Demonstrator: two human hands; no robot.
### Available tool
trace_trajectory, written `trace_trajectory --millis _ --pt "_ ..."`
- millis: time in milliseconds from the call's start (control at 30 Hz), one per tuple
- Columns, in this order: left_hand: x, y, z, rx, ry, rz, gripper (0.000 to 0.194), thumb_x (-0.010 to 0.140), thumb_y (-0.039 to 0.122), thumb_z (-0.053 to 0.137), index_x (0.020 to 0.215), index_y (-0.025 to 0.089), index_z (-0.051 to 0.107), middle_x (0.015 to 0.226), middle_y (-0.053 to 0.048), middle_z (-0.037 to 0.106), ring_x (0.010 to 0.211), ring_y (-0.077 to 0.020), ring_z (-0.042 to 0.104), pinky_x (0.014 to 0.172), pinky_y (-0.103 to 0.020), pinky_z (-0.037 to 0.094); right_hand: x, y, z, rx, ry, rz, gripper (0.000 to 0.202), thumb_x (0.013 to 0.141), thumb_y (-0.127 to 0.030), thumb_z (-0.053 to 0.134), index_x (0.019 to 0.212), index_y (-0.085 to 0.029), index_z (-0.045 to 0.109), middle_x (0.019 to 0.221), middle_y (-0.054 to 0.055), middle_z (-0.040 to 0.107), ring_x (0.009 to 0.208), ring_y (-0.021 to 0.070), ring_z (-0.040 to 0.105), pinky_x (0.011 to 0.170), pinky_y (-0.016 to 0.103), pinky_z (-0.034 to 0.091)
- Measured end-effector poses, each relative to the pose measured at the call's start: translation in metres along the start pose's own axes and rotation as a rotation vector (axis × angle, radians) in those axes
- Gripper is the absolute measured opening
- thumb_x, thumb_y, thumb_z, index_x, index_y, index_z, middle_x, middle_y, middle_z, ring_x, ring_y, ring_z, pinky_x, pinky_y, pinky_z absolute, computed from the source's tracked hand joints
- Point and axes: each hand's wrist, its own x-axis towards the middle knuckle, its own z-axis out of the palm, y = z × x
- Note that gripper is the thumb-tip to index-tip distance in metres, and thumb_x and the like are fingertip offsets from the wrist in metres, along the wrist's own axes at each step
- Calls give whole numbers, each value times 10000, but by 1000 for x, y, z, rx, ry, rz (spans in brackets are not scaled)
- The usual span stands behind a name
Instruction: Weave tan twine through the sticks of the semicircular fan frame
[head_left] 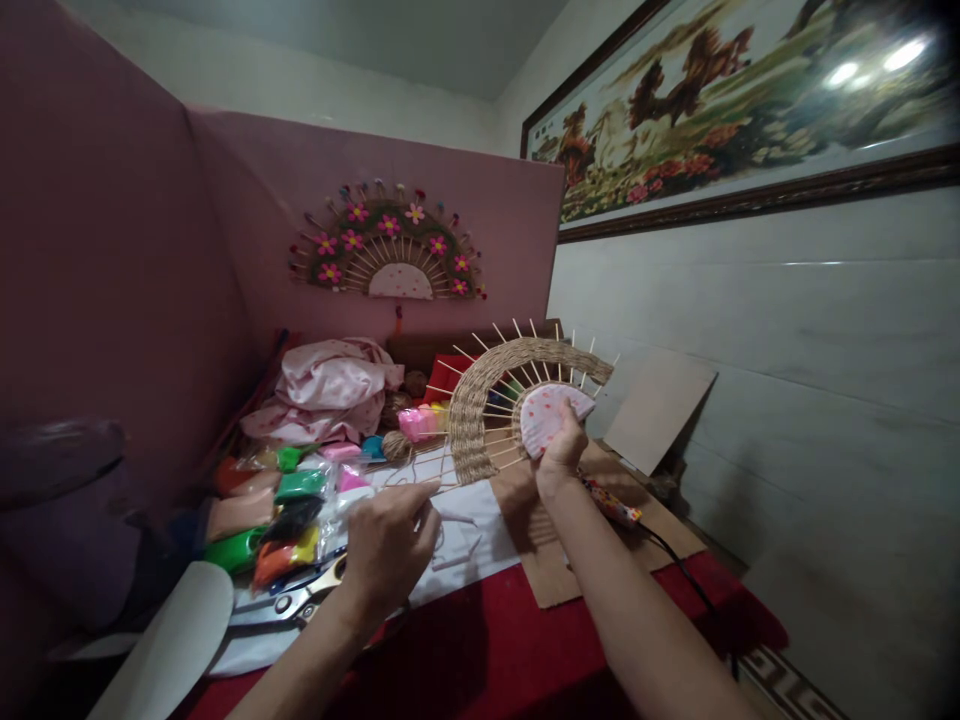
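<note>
The left hand (pixel 394 545) and right hand (pixel 561 450) are bare, and so are the wrists (pixel 553 484). From over here, the left forearm (pixel 315 640) and right forearm (pixel 637 600) look slender, smooth and uncovered too.

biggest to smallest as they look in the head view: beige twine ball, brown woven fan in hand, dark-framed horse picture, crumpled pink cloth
1. Dark-framed horse picture
2. Brown woven fan with pale sticks
3. Crumpled pink cloth
4. Beige twine ball
</note>
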Motion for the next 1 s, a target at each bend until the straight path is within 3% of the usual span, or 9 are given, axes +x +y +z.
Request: trace_trajectory --millis 233,500,700,1000 --pt "-5 8 9 -108 -72 -24 331 765 141 456 1018 180 665 694 -39 692 605 -155 616 565 -248 404 -11 -3 1 -13 -29 -3 502 704 -435 589 1082 -107 543 926 44 628 721 126 595 706 289 517" --pt "-7 9 11 -51 -85 41 341 769 130 455 1052 151 644 695 -47 686 588 -158 607 539 -251 387 -14 -4 3 -15 -1 -14 487 711 -438 576 1072 -112 550 939 48 628 760 135 603 723 288 510" --pt "-5 6 11 -162 18 23 303 778 126 465 1020 154 645 683 -28 682 585 -137 610 548 -229 405 -14 -4 4 0 26 6 475 718 -428 564 1064 -103 542 929 52 634 755 138 610 712 288 518" --pt "-8 4 19 -88 125 171 241 797 131 483 988 135 630 747 -60 697 644 -163 642 586 -248 456 -20 -7 6 -3 101 28 335 715 -339 565 953 -104 586 879 39 634 700 119 605 667 259 524"
